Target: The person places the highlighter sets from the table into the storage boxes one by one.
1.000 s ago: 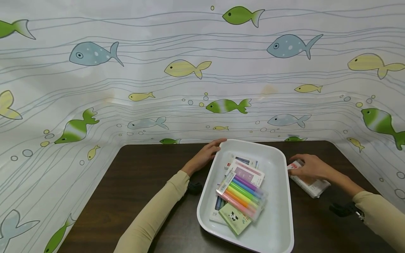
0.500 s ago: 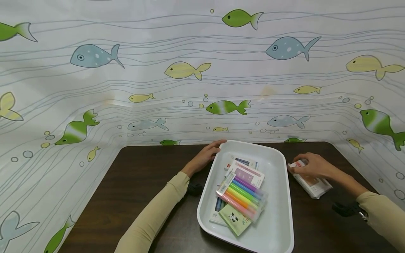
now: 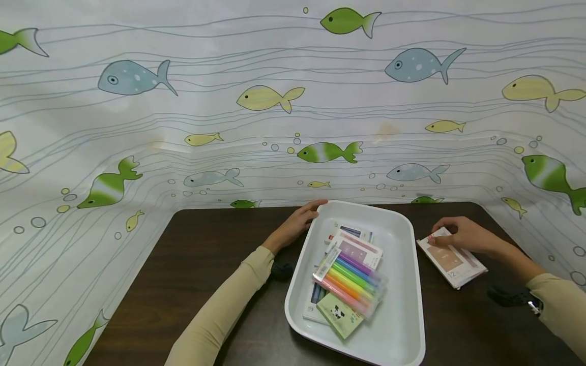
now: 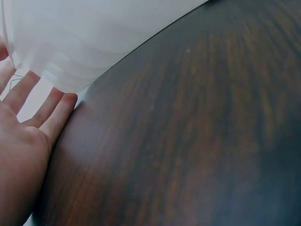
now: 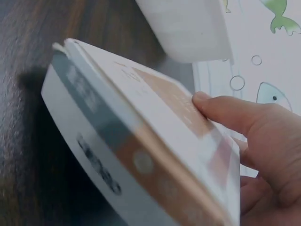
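Observation:
The white plastic tray (image 3: 398,259) lies on the dark table, with my left hand (image 3: 295,226) at its far left corner. In the left wrist view, the fingers of that hand (image 4: 21,136) spread against the tray's outer wall (image 4: 84,37). Right of the tray, my right hand (image 3: 468,235) grips a flat white and tan box (image 3: 446,258) marked 12 by its far end. The right wrist view shows the thumb (image 5: 225,110) on the box's top face (image 5: 155,103), the other fingers partly hidden behind it. The box is tilted there.
Inside the tray lie a clear pack of rainbow-coloured highlighters (image 3: 350,282), a green box with a panda (image 3: 339,316), a white and purple box (image 3: 356,249) and partly covered packs beneath. A fish-patterned sheet (image 3: 274,127) rises behind and beside the dark wooden table (image 3: 206,249).
My right hand has shifted slightly rightward with the white and tan box, and more of its top face shows. The left hand and the tray have stayed in place.

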Action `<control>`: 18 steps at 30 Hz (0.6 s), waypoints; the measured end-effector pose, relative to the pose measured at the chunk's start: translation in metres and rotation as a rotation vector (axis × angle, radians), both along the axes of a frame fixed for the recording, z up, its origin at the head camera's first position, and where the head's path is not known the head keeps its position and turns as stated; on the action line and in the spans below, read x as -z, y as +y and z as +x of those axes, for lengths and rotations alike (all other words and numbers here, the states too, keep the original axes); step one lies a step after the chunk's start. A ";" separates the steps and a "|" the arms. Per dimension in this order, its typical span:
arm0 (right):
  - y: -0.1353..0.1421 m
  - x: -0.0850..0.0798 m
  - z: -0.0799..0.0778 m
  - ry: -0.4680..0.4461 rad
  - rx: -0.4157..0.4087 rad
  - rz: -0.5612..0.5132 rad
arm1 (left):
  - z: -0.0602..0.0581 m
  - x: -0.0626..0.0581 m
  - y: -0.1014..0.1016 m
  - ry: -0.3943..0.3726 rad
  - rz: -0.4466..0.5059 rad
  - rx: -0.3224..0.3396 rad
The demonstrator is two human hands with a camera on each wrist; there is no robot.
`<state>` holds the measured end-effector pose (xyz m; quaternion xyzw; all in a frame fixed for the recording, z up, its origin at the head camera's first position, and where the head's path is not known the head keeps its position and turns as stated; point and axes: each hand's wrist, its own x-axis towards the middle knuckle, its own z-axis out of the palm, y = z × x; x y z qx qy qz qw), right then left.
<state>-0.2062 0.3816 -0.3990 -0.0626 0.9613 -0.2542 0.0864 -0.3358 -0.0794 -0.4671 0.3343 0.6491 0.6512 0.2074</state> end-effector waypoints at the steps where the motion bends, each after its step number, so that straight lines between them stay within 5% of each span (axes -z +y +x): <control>1: -0.001 -0.002 0.000 -0.009 0.002 -0.007 | 0.000 0.000 0.000 0.001 -0.002 -0.002; 18: 0.007 -0.011 0.003 -0.101 -0.018 -0.091 | 0.001 -0.002 0.000 -0.005 0.006 -0.008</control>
